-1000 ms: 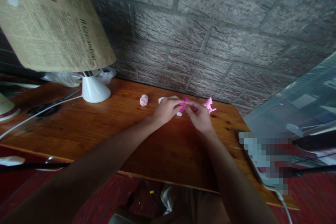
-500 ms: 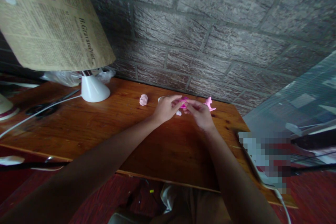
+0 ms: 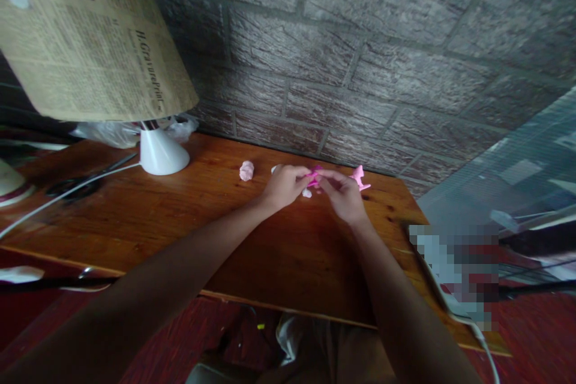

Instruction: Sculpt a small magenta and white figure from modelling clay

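Observation:
Both my left hand (image 3: 288, 185) and my right hand (image 3: 344, 195) pinch a small bright magenta piece (image 3: 314, 177) between them, over the far part of the wooden table. Fingers cover much of the piece, so its kind does not show; it looks soft, like modelling clay. Just below the fingertips lies a small white lump (image 3: 306, 193). Another white bit (image 3: 274, 170) shows partly behind my left hand. A pale pink crumpled lump (image 3: 246, 171) sits to the left. Beside my right hand stands a pink pointed shape (image 3: 359, 177), partly hidden by the hand.
At the left a lamp with a newspaper-print shade (image 3: 99, 42) stands on a white base (image 3: 162, 153). Black scissors (image 3: 74, 187), a white cord (image 3: 85, 182) and a plastic bag (image 3: 108, 134) lie near it. A blurred-out device (image 3: 454, 276) rests on the right edge. A brick wall (image 3: 333, 60) rises behind.
My fingers have shifted slightly around the magenta piece, with a bit more of it showing beside my left fingertips. The other things on the table stay where they were.

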`<state>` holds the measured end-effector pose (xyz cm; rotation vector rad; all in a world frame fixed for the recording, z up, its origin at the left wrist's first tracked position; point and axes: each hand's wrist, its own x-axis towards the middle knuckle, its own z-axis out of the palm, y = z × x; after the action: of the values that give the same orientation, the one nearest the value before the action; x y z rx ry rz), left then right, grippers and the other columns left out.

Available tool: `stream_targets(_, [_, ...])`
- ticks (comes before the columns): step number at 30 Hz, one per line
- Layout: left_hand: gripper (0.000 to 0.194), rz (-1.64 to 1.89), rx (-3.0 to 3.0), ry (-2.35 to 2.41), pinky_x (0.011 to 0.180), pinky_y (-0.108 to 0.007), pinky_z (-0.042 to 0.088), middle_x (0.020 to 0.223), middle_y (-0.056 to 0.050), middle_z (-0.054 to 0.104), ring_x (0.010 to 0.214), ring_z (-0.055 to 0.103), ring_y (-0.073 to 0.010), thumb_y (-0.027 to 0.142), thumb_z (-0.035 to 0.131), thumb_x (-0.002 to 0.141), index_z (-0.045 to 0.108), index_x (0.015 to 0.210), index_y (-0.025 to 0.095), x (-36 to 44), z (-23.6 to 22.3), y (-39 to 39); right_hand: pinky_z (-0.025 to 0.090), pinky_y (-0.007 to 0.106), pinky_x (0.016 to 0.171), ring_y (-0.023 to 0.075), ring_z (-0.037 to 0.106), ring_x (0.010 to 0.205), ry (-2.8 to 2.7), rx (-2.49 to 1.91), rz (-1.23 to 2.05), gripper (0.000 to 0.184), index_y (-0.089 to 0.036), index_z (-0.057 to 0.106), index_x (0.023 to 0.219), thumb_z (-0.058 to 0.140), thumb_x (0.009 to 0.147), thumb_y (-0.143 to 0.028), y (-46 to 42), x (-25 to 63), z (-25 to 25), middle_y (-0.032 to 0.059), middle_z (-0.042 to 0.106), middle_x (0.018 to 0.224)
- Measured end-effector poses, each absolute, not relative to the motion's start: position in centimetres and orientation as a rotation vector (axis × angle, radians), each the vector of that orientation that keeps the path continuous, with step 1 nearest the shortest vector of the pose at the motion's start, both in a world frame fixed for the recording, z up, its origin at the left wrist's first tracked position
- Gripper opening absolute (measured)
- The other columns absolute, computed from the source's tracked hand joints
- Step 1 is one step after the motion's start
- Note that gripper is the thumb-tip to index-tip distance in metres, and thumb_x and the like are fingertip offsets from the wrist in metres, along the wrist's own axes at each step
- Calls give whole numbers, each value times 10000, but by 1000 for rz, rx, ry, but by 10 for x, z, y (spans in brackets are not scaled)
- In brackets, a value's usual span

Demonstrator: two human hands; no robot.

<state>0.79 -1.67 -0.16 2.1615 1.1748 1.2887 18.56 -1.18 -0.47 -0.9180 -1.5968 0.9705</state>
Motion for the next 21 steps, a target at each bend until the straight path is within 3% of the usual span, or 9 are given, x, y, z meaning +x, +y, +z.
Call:
stream_targets(3, [195, 1303, 2150, 1155, 703, -254, 551, 882, -61, 805, 789, 753, -191, 260, 599, 939, 771, 899, 176, 9, -3, -17, 626, 365, 712, 182, 704, 715, -1564, -925, 973, 388, -222, 782, 975, 776, 761, -545, -10, 185, -8, 56, 784, 911])
stream_targets(8, [267, 1359, 2185, 1162, 845, -302, 586, 1110, -94, 787, 939, 765, -213, 279, 619, 936, 736, 1157, 184, 9, -5, -16, 623, 378, 730, 233, 731, 881, -1535, -940, 991, 431, -218, 741, 1051, 788, 747, -520, -8, 185, -13, 90, 777, 1037])
stream_targets(16, [132, 1447, 1924, 1075, 810, -294, 607, 959, -66, 811, 859, 771, -196, 240, 687, 871, 776, 949, 180, 11, -9, -14, 603, 338, 708, 241, 734, 934, -1395, -989, 1019, 526, -206, 690, 1116, 811, 709, -517, -12, 183, -5, 97, 785, 1034])
stream_targets(21, [171, 1491, 1630, 1028, 760, -315, 624, 941, -86, 810, 820, 771, -202, 280, 743, 823, 770, 932, 151, 13, -13, -8, 609, 382, 807, 241, 745, 873, -1506, -993, 1138, 477, -212, 752, 981, 854, 656, -546, -15, 178, -6, 75, 798, 967])
